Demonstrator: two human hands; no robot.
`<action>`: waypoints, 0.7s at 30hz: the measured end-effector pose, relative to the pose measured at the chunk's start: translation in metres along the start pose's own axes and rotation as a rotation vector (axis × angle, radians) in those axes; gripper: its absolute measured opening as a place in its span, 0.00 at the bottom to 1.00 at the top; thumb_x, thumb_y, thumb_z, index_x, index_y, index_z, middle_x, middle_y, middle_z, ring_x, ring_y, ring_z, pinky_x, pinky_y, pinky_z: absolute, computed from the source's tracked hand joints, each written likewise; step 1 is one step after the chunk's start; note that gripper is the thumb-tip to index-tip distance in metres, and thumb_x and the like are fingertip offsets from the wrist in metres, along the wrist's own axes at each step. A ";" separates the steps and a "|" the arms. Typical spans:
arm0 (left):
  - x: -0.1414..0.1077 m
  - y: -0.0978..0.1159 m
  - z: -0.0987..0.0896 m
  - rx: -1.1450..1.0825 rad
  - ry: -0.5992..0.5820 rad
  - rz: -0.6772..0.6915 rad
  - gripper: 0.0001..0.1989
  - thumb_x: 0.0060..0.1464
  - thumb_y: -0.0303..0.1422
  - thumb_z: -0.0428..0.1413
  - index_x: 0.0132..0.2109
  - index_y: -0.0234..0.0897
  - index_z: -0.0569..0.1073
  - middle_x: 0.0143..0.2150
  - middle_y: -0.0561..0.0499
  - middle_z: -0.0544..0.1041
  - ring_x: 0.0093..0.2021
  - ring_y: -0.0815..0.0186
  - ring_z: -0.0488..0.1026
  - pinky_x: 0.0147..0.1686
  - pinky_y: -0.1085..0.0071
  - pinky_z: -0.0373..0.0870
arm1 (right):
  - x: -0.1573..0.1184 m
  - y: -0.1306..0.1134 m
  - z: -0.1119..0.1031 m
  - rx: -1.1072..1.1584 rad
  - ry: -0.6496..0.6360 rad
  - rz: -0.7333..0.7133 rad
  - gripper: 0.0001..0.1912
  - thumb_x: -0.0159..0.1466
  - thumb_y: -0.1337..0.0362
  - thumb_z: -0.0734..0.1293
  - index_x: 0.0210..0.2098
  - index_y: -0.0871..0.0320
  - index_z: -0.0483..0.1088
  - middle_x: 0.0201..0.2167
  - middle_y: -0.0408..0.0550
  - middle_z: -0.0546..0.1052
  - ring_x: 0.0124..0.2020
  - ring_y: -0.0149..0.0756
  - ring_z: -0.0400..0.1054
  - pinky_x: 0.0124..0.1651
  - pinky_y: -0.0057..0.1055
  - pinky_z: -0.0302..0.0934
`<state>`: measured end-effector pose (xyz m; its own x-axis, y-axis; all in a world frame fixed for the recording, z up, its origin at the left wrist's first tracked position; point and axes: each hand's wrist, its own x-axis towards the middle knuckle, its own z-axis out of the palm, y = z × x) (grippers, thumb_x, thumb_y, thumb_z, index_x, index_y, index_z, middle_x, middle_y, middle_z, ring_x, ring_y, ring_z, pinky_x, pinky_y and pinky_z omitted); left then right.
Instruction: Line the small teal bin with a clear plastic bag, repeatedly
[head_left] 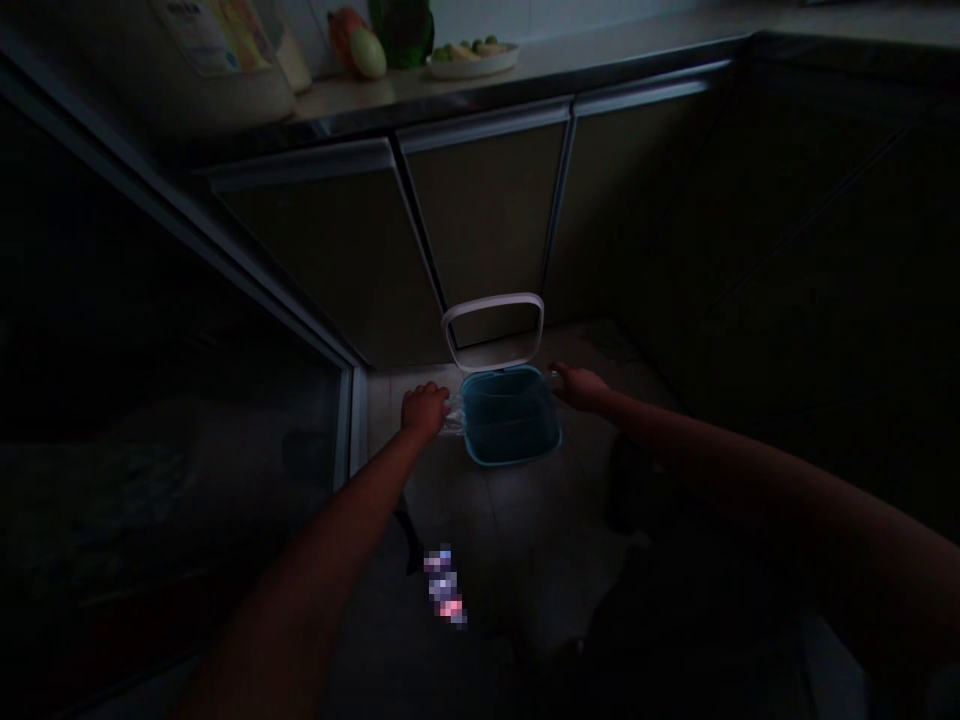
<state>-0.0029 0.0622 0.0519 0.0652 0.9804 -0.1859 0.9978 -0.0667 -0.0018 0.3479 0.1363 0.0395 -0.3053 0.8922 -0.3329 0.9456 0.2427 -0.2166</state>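
Observation:
A blue-green bin stands on the floor below the cabinets, its light rim frame tipped up at the back. Over the bin's mouth stretches a clear plastic bag. On the bin's left, my left hand is closed on one side of the bag. My right hand pinches the bag's other side, just off the bin's right edge. The light is dim, and the bag's lower part inside the bin is hard to make out.
Cabinet doors rise right behind the bin. On the counter are a plate of small green fruit, an onion-like vegetable and a large jug. A framed glass door borders the left. A blurred, pixelated patch shows on the floor.

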 end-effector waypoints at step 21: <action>0.109 -0.033 0.067 -0.843 -0.165 -0.374 0.10 0.58 0.34 0.50 0.34 0.37 0.74 0.24 0.54 0.71 0.27 0.65 0.72 0.27 0.73 0.63 | 0.077 0.046 0.009 0.059 -0.115 0.087 0.25 0.75 0.49 0.57 0.44 0.60 0.79 0.44 0.57 0.82 0.42 0.41 0.76 0.39 0.28 0.61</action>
<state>-0.0300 0.1591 -0.0347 -0.2005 0.8679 -0.4545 0.6382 0.4677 0.6115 0.3672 0.2130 -0.0043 -0.2361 0.8585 -0.4552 0.9620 0.1403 -0.2344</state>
